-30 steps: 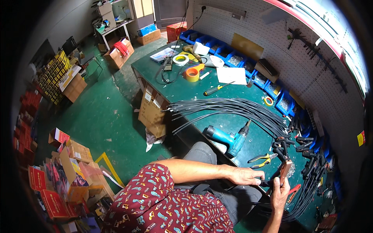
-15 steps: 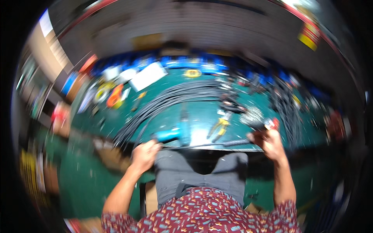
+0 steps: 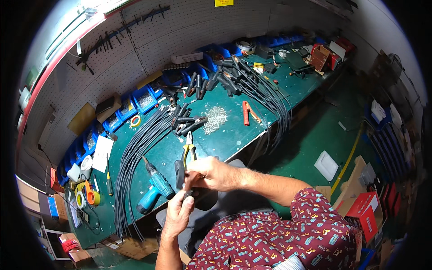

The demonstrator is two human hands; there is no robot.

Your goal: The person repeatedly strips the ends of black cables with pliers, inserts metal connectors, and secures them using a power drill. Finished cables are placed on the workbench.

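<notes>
My right hand [image 3: 213, 174] is closed round a black-handled clamp [image 3: 180, 173], whose dark grip sticks up beside the fingers. Just below it my left hand [image 3: 179, 212] has its thumb and fingers pinched together at the clamp's lower part. What the left fingers hold is mostly hidden. Beyond the hands lie pliers [image 3: 189, 149] with yellow-and-black handles. A teal cordless drill [image 3: 155, 185] rests to their left, near the bench edge. A bundle of black cables [image 3: 128, 168] curves along the left, with black clamps [image 3: 188, 124] at its far end.
On the green bench [image 3: 225, 144] are a pile of small metal pieces [image 3: 215, 119], a red clamp [image 3: 246, 113] and a second cable bundle [image 3: 274, 101]. Blue parts bins [image 3: 145, 101] line the back. Tape rolls [image 3: 93, 197] lie at the left; a red box [image 3: 366, 215] stands at the right.
My view has turned toward the right. My hands, formerly wide apart with a cable stretched between them, have come together round the clamp.
</notes>
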